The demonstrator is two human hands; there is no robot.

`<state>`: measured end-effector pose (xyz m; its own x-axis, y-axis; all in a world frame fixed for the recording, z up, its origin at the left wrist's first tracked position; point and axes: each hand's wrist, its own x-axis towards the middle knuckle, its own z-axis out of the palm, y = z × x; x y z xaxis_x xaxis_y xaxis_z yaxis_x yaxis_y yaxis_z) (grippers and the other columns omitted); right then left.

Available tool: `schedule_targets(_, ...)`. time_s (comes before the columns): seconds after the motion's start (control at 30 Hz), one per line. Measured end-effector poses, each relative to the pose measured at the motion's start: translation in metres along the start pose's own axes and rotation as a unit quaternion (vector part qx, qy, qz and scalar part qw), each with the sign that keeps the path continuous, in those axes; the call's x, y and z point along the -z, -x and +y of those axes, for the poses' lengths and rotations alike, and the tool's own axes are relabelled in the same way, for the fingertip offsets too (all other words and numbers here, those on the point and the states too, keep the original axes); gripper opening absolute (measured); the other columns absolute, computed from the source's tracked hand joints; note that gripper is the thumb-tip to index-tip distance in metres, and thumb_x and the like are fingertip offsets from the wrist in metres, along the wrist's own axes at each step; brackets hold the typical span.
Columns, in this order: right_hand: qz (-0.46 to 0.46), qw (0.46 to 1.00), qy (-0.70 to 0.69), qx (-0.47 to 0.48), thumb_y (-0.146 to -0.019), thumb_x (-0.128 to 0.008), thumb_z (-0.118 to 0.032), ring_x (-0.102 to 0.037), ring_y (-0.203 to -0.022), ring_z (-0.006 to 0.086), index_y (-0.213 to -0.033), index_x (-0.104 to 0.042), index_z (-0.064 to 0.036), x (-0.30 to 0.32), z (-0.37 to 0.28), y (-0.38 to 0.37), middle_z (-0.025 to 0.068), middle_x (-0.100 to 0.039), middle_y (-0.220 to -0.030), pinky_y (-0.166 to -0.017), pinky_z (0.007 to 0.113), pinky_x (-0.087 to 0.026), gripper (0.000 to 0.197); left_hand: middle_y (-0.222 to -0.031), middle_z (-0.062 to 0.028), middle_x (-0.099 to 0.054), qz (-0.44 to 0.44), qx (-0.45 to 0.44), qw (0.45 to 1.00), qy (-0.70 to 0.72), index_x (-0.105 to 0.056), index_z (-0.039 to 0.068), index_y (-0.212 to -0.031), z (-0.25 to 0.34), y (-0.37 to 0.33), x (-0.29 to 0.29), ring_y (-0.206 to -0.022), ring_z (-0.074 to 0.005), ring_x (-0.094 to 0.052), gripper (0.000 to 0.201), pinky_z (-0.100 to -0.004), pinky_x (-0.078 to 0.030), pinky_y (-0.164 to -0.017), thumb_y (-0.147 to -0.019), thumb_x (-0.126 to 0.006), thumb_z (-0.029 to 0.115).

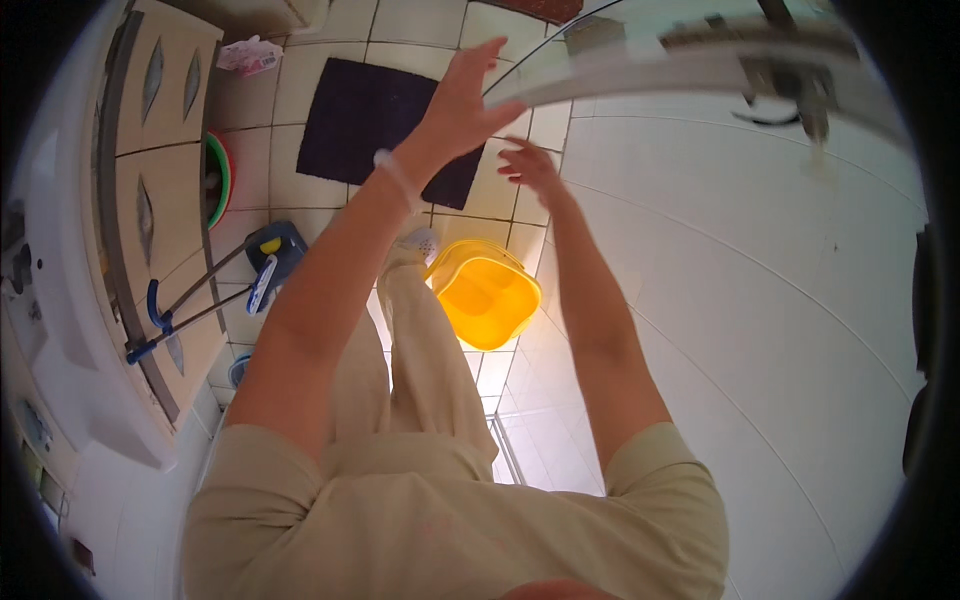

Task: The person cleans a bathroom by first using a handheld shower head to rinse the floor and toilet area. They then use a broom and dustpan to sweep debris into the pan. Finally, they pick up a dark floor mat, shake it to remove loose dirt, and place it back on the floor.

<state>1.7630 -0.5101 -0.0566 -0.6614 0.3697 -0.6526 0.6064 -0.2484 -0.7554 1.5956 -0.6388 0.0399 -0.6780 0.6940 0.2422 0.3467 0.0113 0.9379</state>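
My left hand [465, 95] is raised with its fingers spread and holds nothing. Its fingertips are at the near end of a curved glass shelf [620, 65] fixed high on the white tiled wall [760, 260]; I cannot tell if they touch it. A white band circles that wrist. My right hand [530, 165] is just below the shelf end, fingers loosely curled and apart, empty, close to the wall. My beige trouser legs and a slipper show below.
A yellow bucket [485, 295] stands on the tiled floor by my feet. A dark mat [375, 125] lies beyond it. At left are a wooden cabinet [165, 150], blue-handled mop poles [200, 290], a green-rimmed basin [220, 175] and a white appliance [60, 300].
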Motion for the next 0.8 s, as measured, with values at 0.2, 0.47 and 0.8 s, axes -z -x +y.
schedule_targets(0.2,0.035,0.993,0.005,-0.112,-0.077,-0.059,-0.019,-0.06,-0.062,0.0139,-0.104,-0.055,-0.0033,-0.05,0.084,-0.004,0.006,-0.061,-0.083,-0.05,0.024,-0.046,0.032,-0.115,-0.0095,-0.046,0.067,-0.04,0.994,-0.082,-0.039,0.007,-0.123,-0.038,-0.068,0.004,-0.105,-0.0222,-0.048,0.065,-0.0336,-0.039,-0.088,-0.066,-0.068,0.017)
schedule_targets(0.47,0.112,0.962,0.185,-0.167,-0.075,-0.059,-0.028,-0.061,-0.07,0.0153,-0.094,-0.059,-0.0052,-0.021,0.253,-0.044,0.0076,-0.062,-0.081,-0.061,0.029,-0.048,0.029,-0.104,-0.0101,-0.054,0.108,-0.104,0.983,-0.106,-0.046,0.0,-0.113,-0.108,-0.131,0.049,-0.097,-0.0224,-0.053,0.037,-0.0326,-0.043,-0.081,-0.078,-0.056,0.005)
schedule_targets(0.8,0.237,0.906,0.324,-0.136,-0.068,-0.067,-0.03,-0.061,-0.081,0.0229,-0.093,-0.06,-0.0041,-0.005,0.415,-0.206,0.0119,-0.063,-0.085,-0.072,0.031,-0.047,0.037,-0.108,-0.0045,-0.053,0.078,0.052,0.996,0.003,-0.045,0.003,-0.116,-0.311,-0.117,0.085,-0.104,-0.0151,-0.048,0.045,-0.0301,-0.04,-0.085,-0.078,-0.062,0.02)
